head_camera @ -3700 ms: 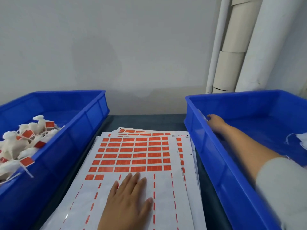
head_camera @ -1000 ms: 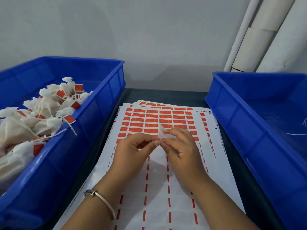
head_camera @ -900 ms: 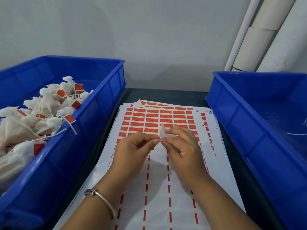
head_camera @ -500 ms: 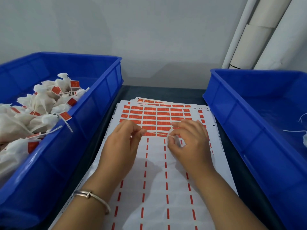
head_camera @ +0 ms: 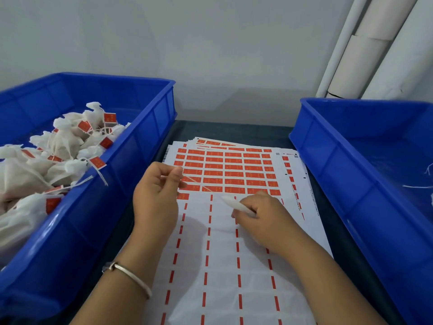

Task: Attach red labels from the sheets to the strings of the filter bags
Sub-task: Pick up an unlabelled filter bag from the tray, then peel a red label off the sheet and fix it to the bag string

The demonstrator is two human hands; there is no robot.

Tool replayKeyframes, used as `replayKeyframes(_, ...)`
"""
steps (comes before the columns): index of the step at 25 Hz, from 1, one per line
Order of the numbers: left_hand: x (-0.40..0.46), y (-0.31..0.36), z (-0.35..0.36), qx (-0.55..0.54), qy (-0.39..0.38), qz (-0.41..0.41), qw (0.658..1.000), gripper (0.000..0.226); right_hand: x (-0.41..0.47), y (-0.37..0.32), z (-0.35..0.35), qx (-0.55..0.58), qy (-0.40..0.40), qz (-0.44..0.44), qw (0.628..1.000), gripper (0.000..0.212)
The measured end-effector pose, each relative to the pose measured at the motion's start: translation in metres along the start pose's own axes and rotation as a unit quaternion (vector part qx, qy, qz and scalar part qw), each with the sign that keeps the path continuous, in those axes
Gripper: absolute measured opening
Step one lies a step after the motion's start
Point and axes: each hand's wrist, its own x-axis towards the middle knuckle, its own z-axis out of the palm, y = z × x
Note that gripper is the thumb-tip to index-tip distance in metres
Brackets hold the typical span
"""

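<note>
A stack of label sheets (head_camera: 225, 266) lies on the dark table between two crates, with rows of red labels (head_camera: 225, 171) on its far half. My left hand (head_camera: 157, 195) pinches the end of a thin white string (head_camera: 196, 182) stretched over the labels. The string runs to a small white filter bag (head_camera: 236, 205), which my right hand (head_camera: 264, 216) grips just above the sheet.
The blue crate on the left (head_camera: 112, 184) holds several white filter bags with red labels (head_camera: 58, 156). The blue crate on the right (head_camera: 346, 184) shows only loose white strings (head_camera: 417, 186) at its far edge. White tubes (head_camera: 365, 50) lean against the wall behind it.
My hands have drawn apart: the left moved left pulling the string taut, the right slid down and right with the bag.
</note>
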Motion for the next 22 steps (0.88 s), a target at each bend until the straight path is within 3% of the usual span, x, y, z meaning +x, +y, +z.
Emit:
replayKeyframes(2,0.003,-0.001,-0.001,-0.054,-0.003,-0.045,0.998,0.018,-0.003,-0.001,-0.005,0.123,-0.037,0.024,0.991,0.028)
replayKeyframes(4,0.003,-0.003,0.0,-0.065,-0.02,-0.057,0.996,0.019,-0.006,-0.002,-0.01,0.271,-0.064,0.011,0.96,0.035)
replayKeyframes(6,0.0,-0.005,0.001,-0.017,-0.06,-0.037,0.997,0.017,-0.007,-0.002,-0.012,0.458,-0.06,-0.005,0.887,0.03)
replayKeyframes(9,-0.006,-0.007,0.003,0.055,-0.129,-0.013,0.99,0.013,-0.003,-0.002,-0.015,0.678,-0.035,0.04,0.734,0.014)
replayKeyframes(11,-0.012,-0.005,0.005,0.099,-0.181,0.014,0.978,0.014,0.0,0.001,-0.015,0.707,0.0,0.066,0.704,0.015)
replayKeyframes(12,-0.016,-0.003,0.007,0.119,-0.208,0.031,0.97,0.016,0.001,0.002,-0.014,0.687,0.015,0.073,0.723,0.016)
replayKeyframes(13,-0.02,-0.002,0.009,0.132,-0.233,0.05,0.962,0.018,0.0,0.002,-0.012,0.636,0.03,0.074,0.767,0.021)
replayKeyframes(15,-0.028,0.001,0.011,0.133,-0.277,0.09,0.947,0.02,-0.002,-0.002,-0.005,0.45,0.062,0.074,0.888,0.023)
replayKeyframes(16,-0.031,0.002,0.012,0.127,-0.29,0.114,0.942,0.02,-0.003,-0.003,-0.002,0.355,0.075,0.063,0.93,0.022)
replayKeyframes(18,-0.035,0.003,0.011,0.111,-0.298,0.166,0.934,0.013,-0.004,-0.004,0.002,0.25,0.06,0.006,0.966,0.021)
replayKeyframes(22,-0.036,0.002,0.009,0.059,-0.284,0.211,0.934,0.011,-0.007,-0.007,0.01,0.163,-0.032,-0.075,0.983,0.013)
